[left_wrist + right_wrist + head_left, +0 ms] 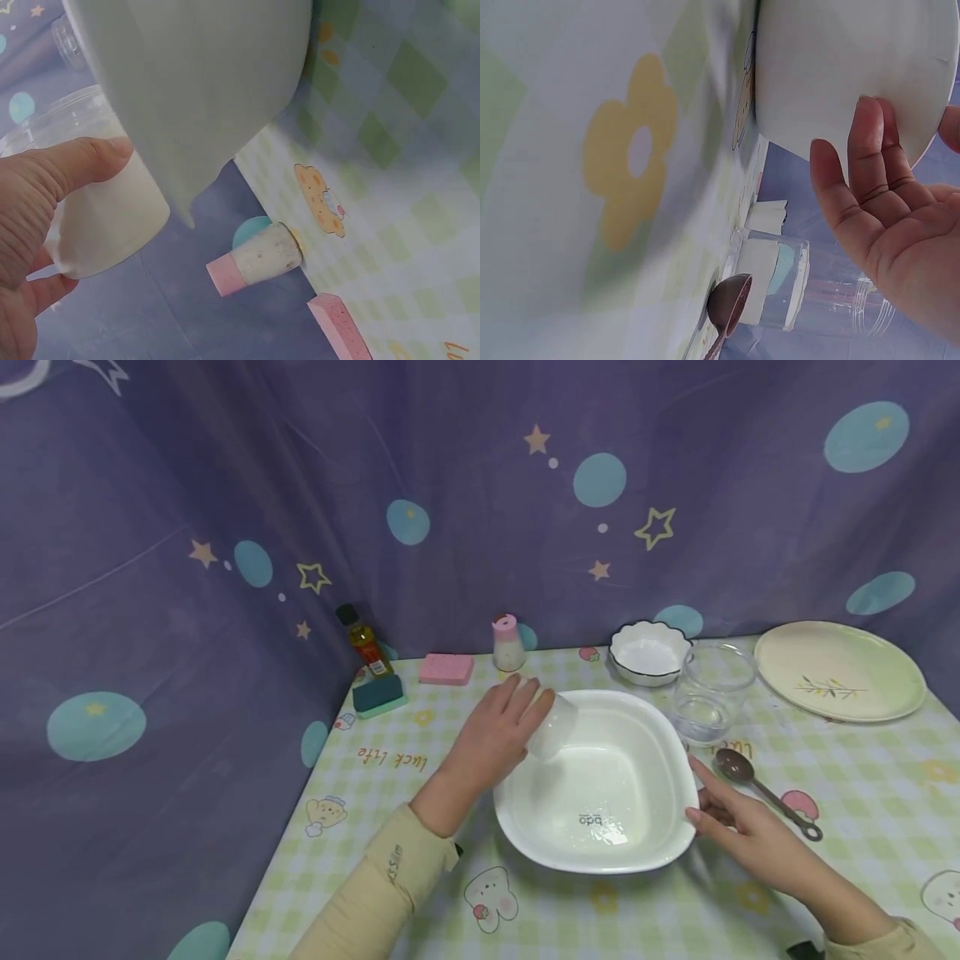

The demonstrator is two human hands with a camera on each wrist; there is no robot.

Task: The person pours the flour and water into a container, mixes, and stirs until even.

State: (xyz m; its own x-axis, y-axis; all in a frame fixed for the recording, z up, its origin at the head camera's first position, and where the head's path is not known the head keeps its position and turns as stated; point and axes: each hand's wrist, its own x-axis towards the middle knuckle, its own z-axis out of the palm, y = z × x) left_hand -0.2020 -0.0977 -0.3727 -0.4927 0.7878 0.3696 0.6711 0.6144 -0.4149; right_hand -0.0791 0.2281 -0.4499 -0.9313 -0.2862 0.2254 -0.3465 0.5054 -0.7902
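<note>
A white basin [600, 793] with small dark lettering and a shiny wet-looking bottom is in front of me. My left hand [498, 727] grips a clear plastic cup [553, 727], tilted over the basin's far left rim. In the left wrist view the cup [112, 217] looks milky white inside, with my thumb across its side. My right hand [757, 839] holds the basin at its right side, thumb at the rim. The right wrist view shows the fingers [866, 150] of that hand spread under the basin's outer wall [840, 67].
Right of the basin are a brown spoon [761, 789], a clear container [705, 714], a scalloped white bowl [648, 656] and an oval plate [840, 672]. Behind left stand a pink-topped shaker [508, 647], a pink sponge [447, 669], a green sponge [378, 695] and an oil bottle [366, 643].
</note>
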